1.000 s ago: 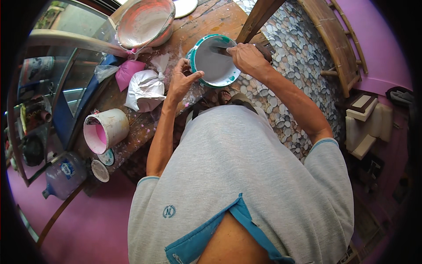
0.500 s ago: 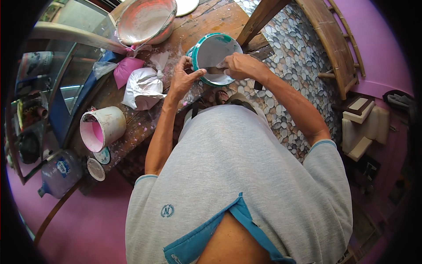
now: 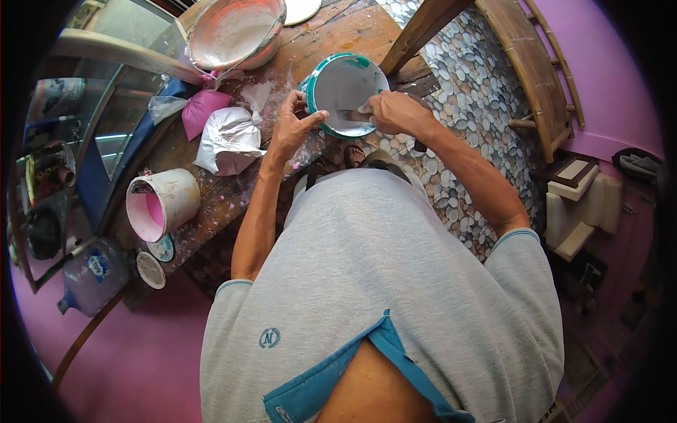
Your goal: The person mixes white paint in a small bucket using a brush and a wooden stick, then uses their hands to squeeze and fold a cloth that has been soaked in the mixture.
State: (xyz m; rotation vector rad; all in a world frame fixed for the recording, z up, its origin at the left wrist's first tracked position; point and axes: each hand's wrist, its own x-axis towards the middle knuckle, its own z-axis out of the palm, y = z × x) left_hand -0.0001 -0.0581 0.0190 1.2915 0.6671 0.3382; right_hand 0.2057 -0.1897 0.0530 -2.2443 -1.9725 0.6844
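A teal-rimmed tub (image 3: 344,81) with pale grey material inside is at the edge of the worn wooden table (image 3: 296,53). My left hand (image 3: 297,121) grips its left side, thumb near the rim. My right hand (image 3: 398,113) is closed on a scraper (image 3: 350,113) with a dark handle, its blade down inside the tub. Left of the tub lie a white plastic bag (image 3: 227,141) and a pink bag (image 3: 203,111). An orange basin (image 3: 233,35) with pale residue stands behind them.
A pink-lined bucket (image 3: 176,201), lids (image 3: 151,270) and a water jug (image 3: 92,278) are at lower left, beside glass panels (image 3: 106,120). A wooden post (image 3: 423,32) rises behind the tub. A bamboo bench (image 3: 525,84) and cushions (image 3: 578,211) are right, over pebble-patterned flooring (image 3: 479,106).
My right hand moved from the tub's upper right rim lower, bringing the scraper blade toward the bottom of the opening, then shifted slightly right. My left hand stays on the tub.
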